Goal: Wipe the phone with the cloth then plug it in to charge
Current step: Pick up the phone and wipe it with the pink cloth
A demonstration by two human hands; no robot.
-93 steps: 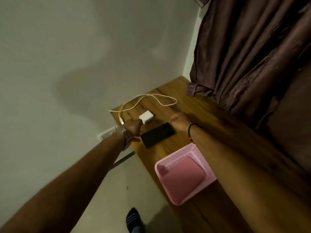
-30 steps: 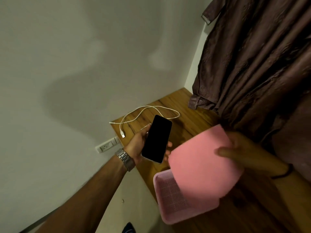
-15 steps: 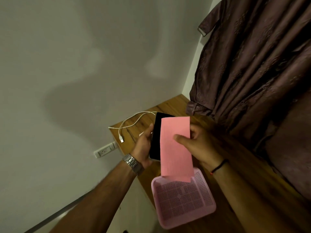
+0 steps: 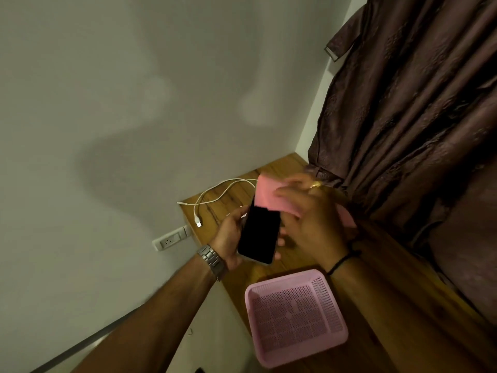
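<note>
Head view: the left hand (image 4: 231, 235) holds the phone (image 4: 259, 234) above the tabletop (image 4: 304, 259), its grip closed round the phone's edges, thumb on the left edge and fingertips showing past the right edge. The phone's dark screen faces up, its top end tilted away toward the wall. A metal watch (image 4: 212, 261) sits on the left wrist.

The right hand (image 4: 314, 224) has its grip shut on the pink cloth (image 4: 269, 196), pressing it against the top end of the phone; the cloth covers that end and part of it trails out behind the hand to the right. A ring shows on one finger, and a dark band (image 4: 343, 261) circles the right wrist.

A white cable (image 4: 215, 193) lies looped on the tabletop beyond the phone, its plug end near the left edge. A wall socket (image 4: 170, 240) is just left of the tabletop. A pink basket (image 4: 295, 316) rests on the tabletop below the hands. A dark curtain (image 4: 416, 117) hangs at the right.
</note>
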